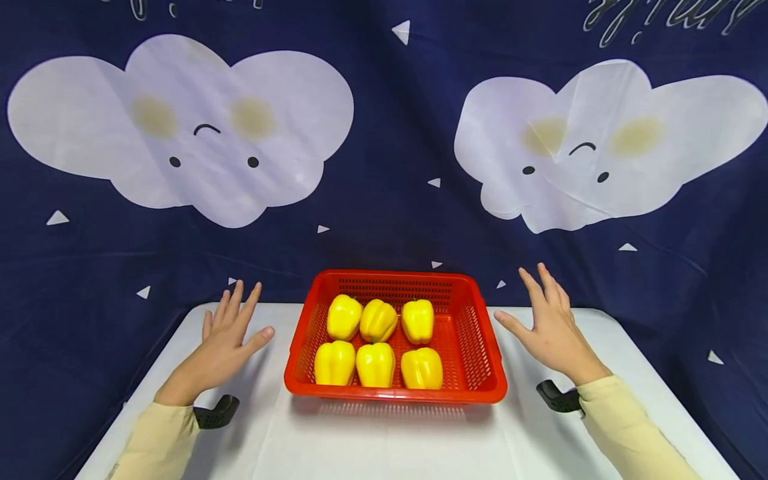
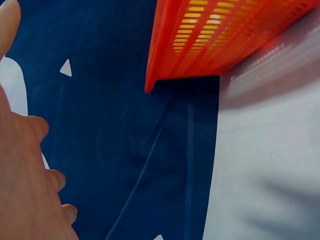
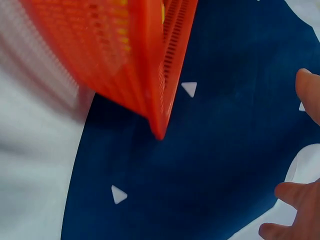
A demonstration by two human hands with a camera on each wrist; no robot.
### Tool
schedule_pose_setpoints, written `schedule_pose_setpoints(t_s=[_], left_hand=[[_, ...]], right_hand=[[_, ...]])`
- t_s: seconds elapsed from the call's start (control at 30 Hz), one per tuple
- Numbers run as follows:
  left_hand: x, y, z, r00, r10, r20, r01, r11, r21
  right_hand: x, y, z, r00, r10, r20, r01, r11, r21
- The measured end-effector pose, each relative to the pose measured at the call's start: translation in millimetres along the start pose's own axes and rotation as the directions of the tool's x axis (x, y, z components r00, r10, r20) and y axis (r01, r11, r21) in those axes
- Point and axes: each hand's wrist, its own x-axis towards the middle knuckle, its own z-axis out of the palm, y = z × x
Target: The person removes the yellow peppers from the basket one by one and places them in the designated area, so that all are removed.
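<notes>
A red plastic basket (image 1: 396, 395) with slotted walls stands in the middle of the white table in the head view. Several yellow bell peppers (image 1: 375, 365) lie in it in two rows, toward its left and middle. To the left of the basket, my left hand (image 1: 223, 347) is held over the table with fingers spread, holding nothing. My right hand (image 1: 552, 330) is on the other side, its fingers also spread and its thumb toward the basket's right rim. Both wrist views show a basket side, with each hand's fingers apart from it.
The basket's right end shows bare red floor (image 1: 453, 347) beside the peppers. A white cloth covers the table (image 1: 384, 443). Behind it hangs a dark blue curtain (image 1: 396, 133) with white clouds and small triangles. A black strap device (image 1: 217, 412) is on the left wrist, another (image 1: 559, 397) on the right.
</notes>
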Motion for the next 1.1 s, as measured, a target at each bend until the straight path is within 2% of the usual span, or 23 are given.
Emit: schedule_pose_setpoints(t_s=[0.43,0.77,0.93,1.1], left_hand=[[-1.6,0.6,23.1,0.999,0.038,-0.007,-0.038,0.998,-0.046],[-2.4,3.6,44.5,0.999,0.048,0.002,-0.047,0.995,-0.089],[-1.0,5.6,55.3,0.998,0.06,0.012,-0.058,0.993,-0.105],[-1.4,7.9,63.4,0.998,0.064,0.015,-0.062,0.99,-0.13]], right_hand=[[20.6,-26,29,0.999,-0.028,0.029,0.025,0.995,0.098],[37.9,-50,33,0.995,-0.045,0.087,0.03,0.985,0.168],[47.0,-57,40,0.99,-0.027,0.141,-0.01,0.967,0.255],[52.4,-59,48,0.98,0.009,0.198,-0.082,0.927,0.367]])
